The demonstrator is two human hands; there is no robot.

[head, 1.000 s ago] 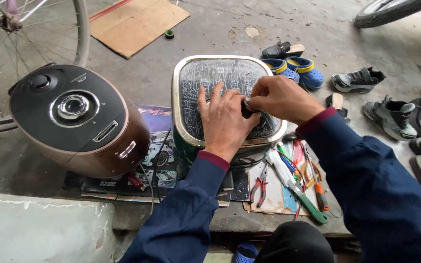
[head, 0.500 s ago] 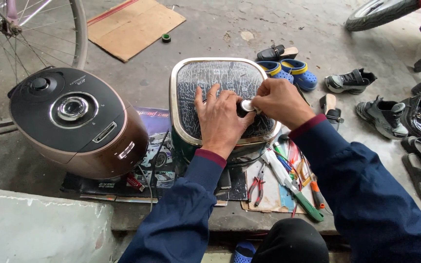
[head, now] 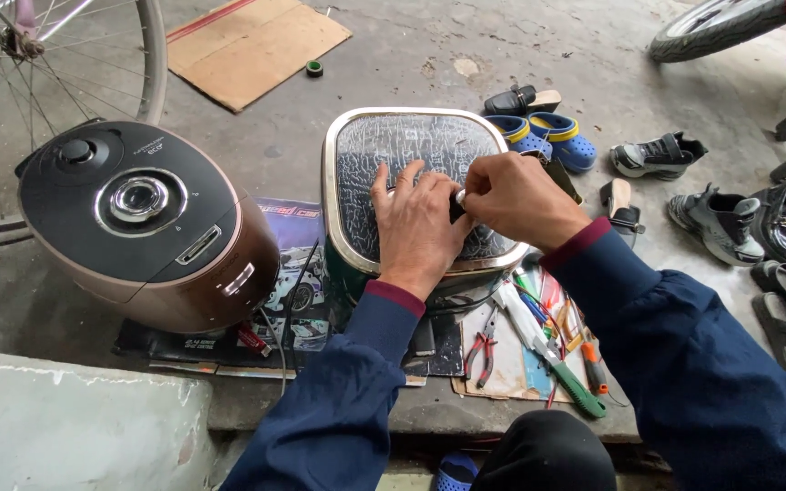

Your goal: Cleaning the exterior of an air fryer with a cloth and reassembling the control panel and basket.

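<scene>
A square appliance (head: pixel 384 145) with a chrome rim and a cracked dark top stands on the ground in front of me. My left hand (head: pixel 416 227) lies flat on its top with the fingers spread. My right hand (head: pixel 516 200) is beside it, its fingers closed on a small dark and silver part (head: pixel 458 202) at the top's middle. What that part is I cannot tell. Both arms wear dark blue sleeves.
A brown and black rice cooker (head: pixel 143 227) sits at the left on printed sheets (head: pixel 293 264). Pliers (head: pixel 482 350) and screwdrivers (head: pixel 552 350) lie near my right arm. Shoes (head: pixel 720 214) and blue clogs (head: pixel 548 136) are at the right, a bicycle wheel (head: pixel 147 64) and cardboard (head: pixel 252 45) behind.
My right hand has shifted slightly on the appliance top while gripping the small part. The left hand stays pressed flat. The view has shifted a little.
</scene>
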